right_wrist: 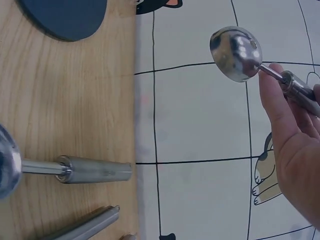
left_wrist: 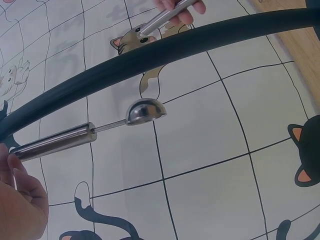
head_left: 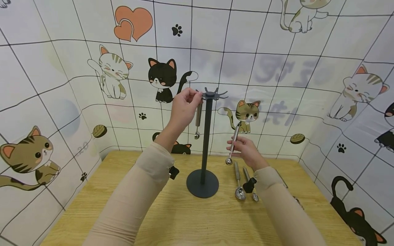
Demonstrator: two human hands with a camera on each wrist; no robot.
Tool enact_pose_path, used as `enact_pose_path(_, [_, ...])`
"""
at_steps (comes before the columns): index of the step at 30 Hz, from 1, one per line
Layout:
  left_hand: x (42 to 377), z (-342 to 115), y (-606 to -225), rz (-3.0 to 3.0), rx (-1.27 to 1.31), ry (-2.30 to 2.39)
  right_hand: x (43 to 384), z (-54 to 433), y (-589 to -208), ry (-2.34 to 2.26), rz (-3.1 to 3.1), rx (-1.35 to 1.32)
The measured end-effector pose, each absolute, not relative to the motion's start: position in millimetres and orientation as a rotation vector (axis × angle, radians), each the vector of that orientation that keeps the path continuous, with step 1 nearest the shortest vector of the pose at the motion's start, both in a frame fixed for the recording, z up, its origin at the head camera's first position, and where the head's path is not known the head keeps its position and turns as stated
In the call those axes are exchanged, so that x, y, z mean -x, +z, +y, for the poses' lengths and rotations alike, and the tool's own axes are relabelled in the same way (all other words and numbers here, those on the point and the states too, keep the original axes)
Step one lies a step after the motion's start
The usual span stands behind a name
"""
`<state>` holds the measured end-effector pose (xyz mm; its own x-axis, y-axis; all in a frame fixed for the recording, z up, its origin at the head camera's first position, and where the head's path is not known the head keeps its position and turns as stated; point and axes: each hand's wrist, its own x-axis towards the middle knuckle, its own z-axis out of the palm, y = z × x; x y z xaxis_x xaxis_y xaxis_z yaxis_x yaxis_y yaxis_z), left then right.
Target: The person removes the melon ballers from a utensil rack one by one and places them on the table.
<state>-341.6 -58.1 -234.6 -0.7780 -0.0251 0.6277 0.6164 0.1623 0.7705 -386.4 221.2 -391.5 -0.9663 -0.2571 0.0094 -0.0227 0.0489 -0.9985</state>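
Note:
My left hand [head_left: 184, 107] pinches the handle end of a steel melon baller [head_left: 198, 118] at the left side of a dark stand's hooked top [head_left: 212, 95]. The melon baller hangs bowl down beside the post [head_left: 207, 143]; whether its end sits on a hook is hidden by the fingers. In the left wrist view its round bowl [left_wrist: 145, 111] and tube handle show plainly. Right of the post, my right hand [head_left: 246, 152] holds a second melon baller [head_left: 233, 141], bowl low and handle up. Its shiny bowl [right_wrist: 235, 52] stands beyond the fingertips in the right wrist view.
On the wooden table [head_left: 172, 218], the stand's round base [head_left: 195, 184] sits near the middle. A larger scoop [head_left: 240, 193] and another steel utensil [head_left: 255, 197] lie to its right. More metal pieces are partly hidden by the right sleeve [head_left: 283, 198]. A cat-print sheet [head_left: 172, 130] hangs behind.

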Motion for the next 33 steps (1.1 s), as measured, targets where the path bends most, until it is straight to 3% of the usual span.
enact_pose_path(33, [343,-58,-235,-1.920,0.576,-1.650,385,228,-428,-2.027,2.023,0.119])
